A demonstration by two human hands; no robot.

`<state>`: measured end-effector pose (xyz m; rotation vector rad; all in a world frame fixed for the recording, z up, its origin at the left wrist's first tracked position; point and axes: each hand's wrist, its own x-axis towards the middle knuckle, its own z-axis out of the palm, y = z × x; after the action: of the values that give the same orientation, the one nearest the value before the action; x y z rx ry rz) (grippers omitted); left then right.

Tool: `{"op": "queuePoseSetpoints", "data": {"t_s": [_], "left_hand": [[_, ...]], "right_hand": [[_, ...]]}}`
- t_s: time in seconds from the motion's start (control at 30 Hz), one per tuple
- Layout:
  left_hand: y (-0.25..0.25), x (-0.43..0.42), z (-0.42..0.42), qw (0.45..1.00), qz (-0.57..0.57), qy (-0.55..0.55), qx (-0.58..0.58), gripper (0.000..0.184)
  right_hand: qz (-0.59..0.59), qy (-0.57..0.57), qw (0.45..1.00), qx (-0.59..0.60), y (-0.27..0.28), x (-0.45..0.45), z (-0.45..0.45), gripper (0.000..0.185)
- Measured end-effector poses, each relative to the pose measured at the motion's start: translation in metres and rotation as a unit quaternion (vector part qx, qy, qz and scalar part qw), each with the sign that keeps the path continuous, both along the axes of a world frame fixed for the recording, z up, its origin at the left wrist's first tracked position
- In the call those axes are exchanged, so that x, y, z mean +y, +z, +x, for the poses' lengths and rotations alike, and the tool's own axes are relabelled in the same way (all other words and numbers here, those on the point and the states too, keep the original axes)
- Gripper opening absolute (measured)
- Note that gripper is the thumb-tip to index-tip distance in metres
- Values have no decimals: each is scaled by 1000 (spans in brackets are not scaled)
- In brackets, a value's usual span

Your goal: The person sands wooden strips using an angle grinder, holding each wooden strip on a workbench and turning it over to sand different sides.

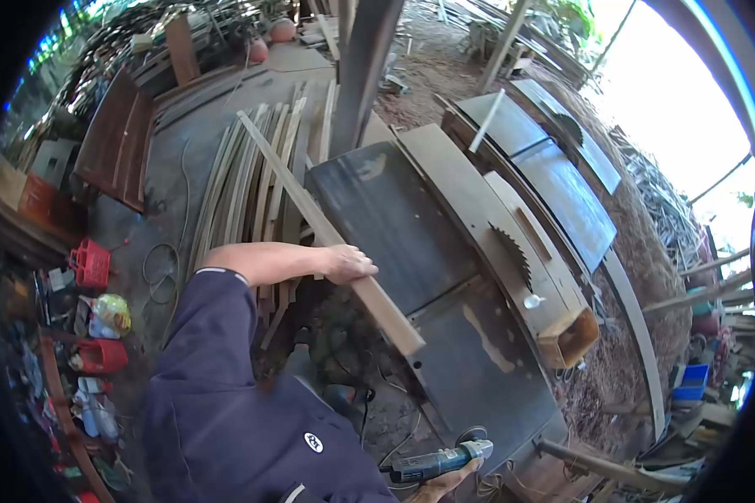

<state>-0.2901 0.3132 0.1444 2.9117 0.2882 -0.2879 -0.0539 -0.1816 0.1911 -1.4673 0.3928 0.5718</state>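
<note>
My left hand (350, 264) is wrapped over a long wooden strip (394, 317) near its lower end. The strip slants across the edge of the dark saw table (386, 226), its far end over the stacked strips. At the bottom, my right hand (455, 479) grips a teal angle grinder (436, 461), whose disc (471, 434) points up and right over the table's near corner. Part of my right hand is hidden behind the tool.
A toothed saw blade (512, 256) stands beyond the table. A second saw table (562, 197) is further right. Wooden strips (247, 176) lie on the floor at left, near red baskets (101, 355). A post (365, 75) rises behind the table. Cables (407, 436) hang near the grinder.
</note>
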Motion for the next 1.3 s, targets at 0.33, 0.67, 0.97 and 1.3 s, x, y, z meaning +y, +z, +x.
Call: {"op": "queuePoseSetpoints", "data": {"t_s": [0.33,0.67,0.97,1.3], "left_hand": [[-137,-36,-339,997,57,24,36,11],[-222,-145,-563,766,-135,403,482,59],[-308,-124,-351,716,-362,589,96,67],[-630,-10,-187,466,-380,796,-70,91]], "right_hand": [[-28,106,992,-62,14,113,-67,66],[102,200,974,-37,35,216,-116,78],[170,204,963,-36,11,243,-82,87],[380,36,922,71,-151,262,-43,88]]}}
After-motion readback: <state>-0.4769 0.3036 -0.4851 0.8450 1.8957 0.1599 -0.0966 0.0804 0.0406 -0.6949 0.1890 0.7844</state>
